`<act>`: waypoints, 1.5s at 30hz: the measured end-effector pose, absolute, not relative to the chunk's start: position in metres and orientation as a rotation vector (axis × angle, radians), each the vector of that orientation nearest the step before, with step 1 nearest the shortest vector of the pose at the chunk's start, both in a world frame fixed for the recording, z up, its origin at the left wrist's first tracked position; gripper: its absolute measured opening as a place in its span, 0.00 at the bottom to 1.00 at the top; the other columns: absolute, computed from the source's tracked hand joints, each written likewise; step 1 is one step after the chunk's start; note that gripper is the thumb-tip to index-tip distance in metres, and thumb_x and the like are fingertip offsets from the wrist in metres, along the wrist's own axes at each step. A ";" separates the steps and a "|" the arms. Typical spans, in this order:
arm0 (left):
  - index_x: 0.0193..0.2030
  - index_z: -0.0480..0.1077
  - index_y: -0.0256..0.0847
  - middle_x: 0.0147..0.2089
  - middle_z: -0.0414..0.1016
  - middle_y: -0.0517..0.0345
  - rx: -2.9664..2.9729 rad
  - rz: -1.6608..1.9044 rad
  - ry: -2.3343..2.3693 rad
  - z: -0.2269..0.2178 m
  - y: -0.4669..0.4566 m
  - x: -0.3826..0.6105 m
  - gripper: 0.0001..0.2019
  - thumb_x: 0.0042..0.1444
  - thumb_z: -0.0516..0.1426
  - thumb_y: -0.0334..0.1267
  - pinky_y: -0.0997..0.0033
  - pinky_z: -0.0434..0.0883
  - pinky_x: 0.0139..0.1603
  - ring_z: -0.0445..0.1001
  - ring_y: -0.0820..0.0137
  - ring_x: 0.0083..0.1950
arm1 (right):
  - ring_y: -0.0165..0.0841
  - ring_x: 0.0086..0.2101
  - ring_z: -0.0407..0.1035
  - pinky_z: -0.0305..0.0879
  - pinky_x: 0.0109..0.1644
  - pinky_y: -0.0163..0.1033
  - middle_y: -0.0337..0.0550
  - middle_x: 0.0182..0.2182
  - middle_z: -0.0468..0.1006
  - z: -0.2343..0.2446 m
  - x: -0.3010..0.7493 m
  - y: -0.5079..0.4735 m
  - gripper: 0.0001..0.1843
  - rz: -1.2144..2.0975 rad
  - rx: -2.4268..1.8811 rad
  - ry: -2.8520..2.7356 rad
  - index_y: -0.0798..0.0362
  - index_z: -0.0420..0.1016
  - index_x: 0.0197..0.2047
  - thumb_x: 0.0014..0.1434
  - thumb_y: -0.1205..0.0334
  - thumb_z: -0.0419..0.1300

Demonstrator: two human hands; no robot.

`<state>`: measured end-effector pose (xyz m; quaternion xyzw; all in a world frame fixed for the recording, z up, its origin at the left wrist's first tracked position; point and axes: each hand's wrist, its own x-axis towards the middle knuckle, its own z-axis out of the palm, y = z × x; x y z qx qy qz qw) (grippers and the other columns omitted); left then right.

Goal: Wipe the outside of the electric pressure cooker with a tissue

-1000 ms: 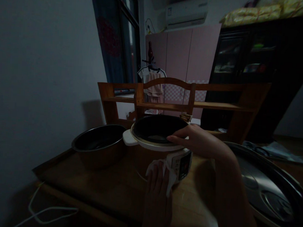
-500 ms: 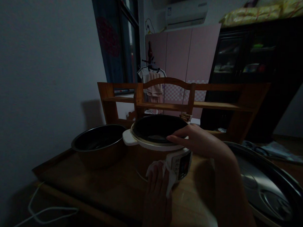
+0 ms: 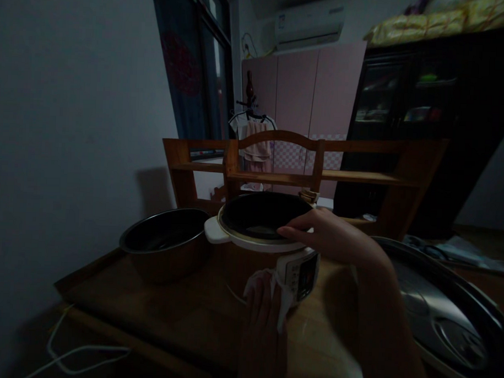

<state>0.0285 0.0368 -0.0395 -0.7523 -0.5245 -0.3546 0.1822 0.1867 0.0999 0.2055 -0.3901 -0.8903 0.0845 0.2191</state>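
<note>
An electric cooker stands upright without its lid, showing a black interior, a white rim, a white side handle and a dark control panel. My right hand is closed over the cooker's right rim, thumb towards the inside. Low on the front, beside the panel, my left hand presses a white cloth against the cooker's side with its fingers together. Part of the cloth is hidden under those fingers. To the left sits a dark inner pot.
A large lid, with its metallic side up, lies at the right. Behind the cooker rises a wooden shelf rack on the wooden table. A white cord hangs at the front left, near the wall.
My left hand and the cloth have shifted very slightly on the cooker's front. My right hand stays on the rim, and the cooker and pot have not moved.
</note>
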 end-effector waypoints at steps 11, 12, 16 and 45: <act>0.73 0.42 0.32 0.77 0.37 0.47 -2.073 -1.041 -1.450 -0.046 0.036 0.031 0.33 0.61 0.44 0.32 0.46 0.59 0.68 0.37 0.52 0.76 | 0.24 0.23 0.54 0.46 0.26 0.33 0.33 0.20 0.64 0.207 0.187 0.100 0.29 0.230 -1.088 -2.464 0.56 0.76 0.27 0.65 0.41 0.50; 0.72 0.43 0.31 0.76 0.38 0.45 -2.085 -1.026 -1.453 -0.048 0.036 0.031 0.32 0.61 0.44 0.32 0.44 0.59 0.67 0.37 0.51 0.76 | 0.24 0.23 0.54 0.46 0.26 0.33 0.33 0.20 0.64 0.207 0.187 0.100 0.30 0.229 -1.090 -2.464 0.56 0.75 0.26 0.65 0.41 0.50; 0.73 0.43 0.35 0.77 0.38 0.47 -2.077 -1.066 -1.451 -0.045 0.039 0.032 0.33 0.60 0.46 0.30 0.44 0.58 0.68 0.36 0.51 0.76 | 0.25 0.23 0.54 0.46 0.26 0.34 0.34 0.20 0.65 0.208 0.186 0.099 0.29 0.251 -1.085 -2.465 0.56 0.77 0.28 0.66 0.42 0.50; 0.73 0.42 0.36 0.77 0.33 0.50 -2.175 -1.043 -1.471 -0.008 0.036 0.025 0.33 0.61 0.46 0.31 0.45 0.52 0.71 0.32 0.54 0.76 | 0.25 0.23 0.54 0.47 0.26 0.34 0.33 0.20 0.63 0.208 0.186 0.099 0.29 0.236 -1.076 -2.474 0.56 0.75 0.27 0.66 0.41 0.50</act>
